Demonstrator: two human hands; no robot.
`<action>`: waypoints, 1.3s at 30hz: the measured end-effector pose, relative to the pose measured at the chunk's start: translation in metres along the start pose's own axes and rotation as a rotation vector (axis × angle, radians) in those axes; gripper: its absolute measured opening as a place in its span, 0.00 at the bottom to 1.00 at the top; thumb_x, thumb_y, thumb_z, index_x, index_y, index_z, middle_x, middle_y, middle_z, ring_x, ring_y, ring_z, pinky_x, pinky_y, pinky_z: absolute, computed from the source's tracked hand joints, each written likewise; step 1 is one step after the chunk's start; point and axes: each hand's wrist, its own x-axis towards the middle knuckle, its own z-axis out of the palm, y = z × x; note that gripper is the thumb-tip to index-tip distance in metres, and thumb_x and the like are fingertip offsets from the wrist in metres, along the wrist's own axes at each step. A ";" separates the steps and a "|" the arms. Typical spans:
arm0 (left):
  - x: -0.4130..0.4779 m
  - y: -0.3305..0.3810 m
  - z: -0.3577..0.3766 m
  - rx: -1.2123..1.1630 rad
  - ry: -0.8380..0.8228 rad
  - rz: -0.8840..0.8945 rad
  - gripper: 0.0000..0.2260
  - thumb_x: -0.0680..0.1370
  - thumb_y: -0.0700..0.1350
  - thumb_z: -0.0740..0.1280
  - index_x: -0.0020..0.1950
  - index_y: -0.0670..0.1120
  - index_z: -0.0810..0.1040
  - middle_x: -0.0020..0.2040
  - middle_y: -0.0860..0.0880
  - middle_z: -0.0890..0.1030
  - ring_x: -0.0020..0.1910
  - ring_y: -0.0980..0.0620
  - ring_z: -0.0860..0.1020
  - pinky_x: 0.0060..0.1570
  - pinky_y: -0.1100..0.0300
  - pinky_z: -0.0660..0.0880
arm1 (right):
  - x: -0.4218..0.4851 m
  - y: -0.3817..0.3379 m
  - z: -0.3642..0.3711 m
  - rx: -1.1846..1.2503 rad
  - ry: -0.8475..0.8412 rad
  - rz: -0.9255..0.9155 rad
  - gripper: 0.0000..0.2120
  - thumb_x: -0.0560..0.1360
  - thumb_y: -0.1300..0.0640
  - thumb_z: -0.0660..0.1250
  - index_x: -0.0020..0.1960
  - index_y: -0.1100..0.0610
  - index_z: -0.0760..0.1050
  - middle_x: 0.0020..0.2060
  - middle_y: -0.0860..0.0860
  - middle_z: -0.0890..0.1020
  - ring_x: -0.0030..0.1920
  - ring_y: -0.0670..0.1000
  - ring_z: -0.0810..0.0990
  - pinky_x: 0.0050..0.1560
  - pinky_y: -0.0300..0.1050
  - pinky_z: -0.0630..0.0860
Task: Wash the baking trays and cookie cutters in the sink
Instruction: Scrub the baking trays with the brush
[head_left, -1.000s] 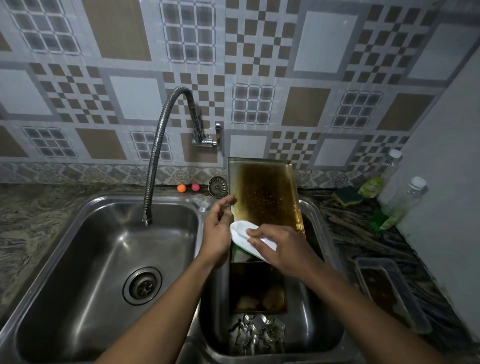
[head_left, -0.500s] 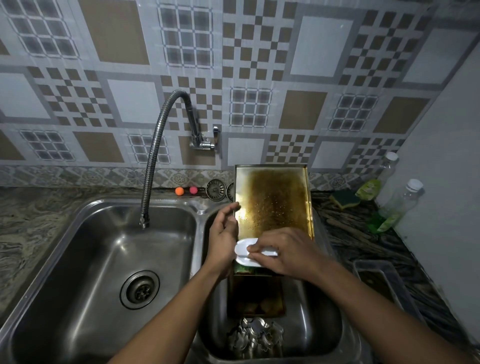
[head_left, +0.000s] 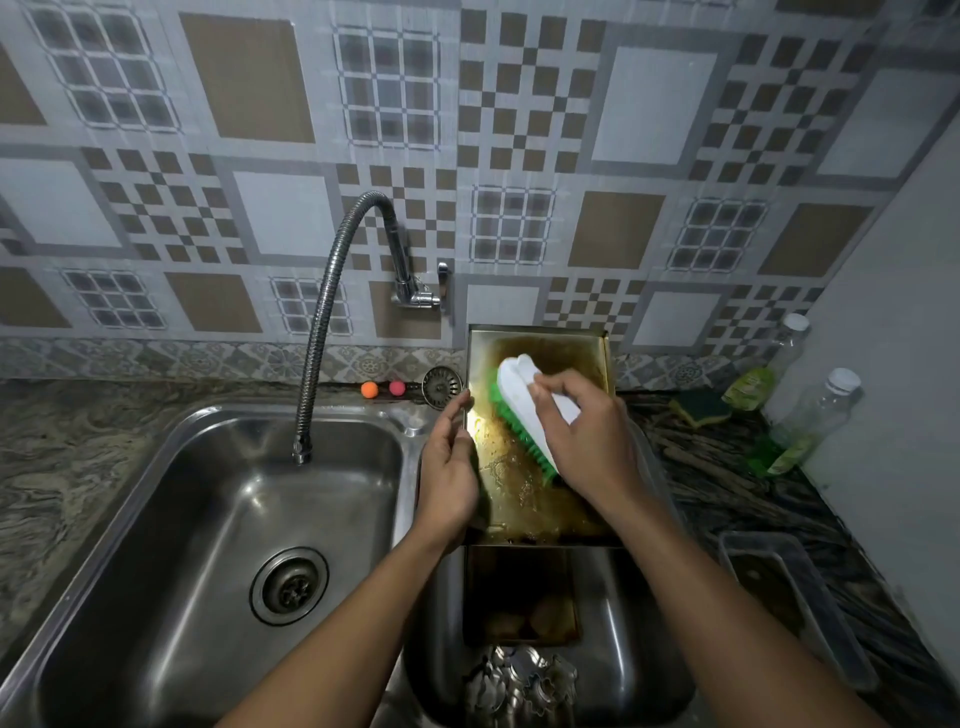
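Left hand (head_left: 448, 467) fingers curl around the greasy baking tray's (head_left: 524, 493) left edge; right hand (head_left: 589, 441) fingers grip a green-bristled brush (head_left: 524, 410) against it

Right hand (head_left: 584, 441) scrubs tray (head_left: 540, 499) – brush (head_left: 524, 410) in grip.

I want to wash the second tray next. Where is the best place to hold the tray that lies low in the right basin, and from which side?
Probably take the lower tray by its raised right rim, coming from above on the right. Its far end sits under the propped tray, the cookie cutters crowd its near end, and the left hand blocks the left.
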 end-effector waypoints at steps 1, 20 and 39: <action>-0.001 -0.001 0.001 0.004 -0.009 0.000 0.21 0.84 0.38 0.54 0.76 0.54 0.66 0.71 0.62 0.68 0.70 0.67 0.66 0.68 0.70 0.62 | 0.008 -0.003 0.003 -0.008 0.017 0.017 0.09 0.79 0.50 0.64 0.52 0.52 0.80 0.52 0.46 0.84 0.50 0.45 0.80 0.41 0.37 0.73; 0.005 0.006 0.001 -0.157 0.142 -0.144 0.21 0.84 0.57 0.52 0.69 0.51 0.76 0.62 0.50 0.81 0.62 0.55 0.78 0.63 0.60 0.74 | -0.045 -0.023 0.034 -0.198 -0.237 -0.048 0.12 0.81 0.48 0.61 0.58 0.51 0.78 0.53 0.48 0.84 0.53 0.50 0.82 0.47 0.46 0.78; -0.003 -0.009 -0.003 -0.060 0.058 -0.078 0.18 0.85 0.48 0.50 0.70 0.50 0.75 0.66 0.59 0.76 0.67 0.64 0.71 0.58 0.74 0.65 | -0.062 0.007 -0.038 -0.303 -0.594 -0.169 0.12 0.75 0.43 0.67 0.57 0.43 0.81 0.52 0.40 0.84 0.48 0.40 0.81 0.42 0.27 0.69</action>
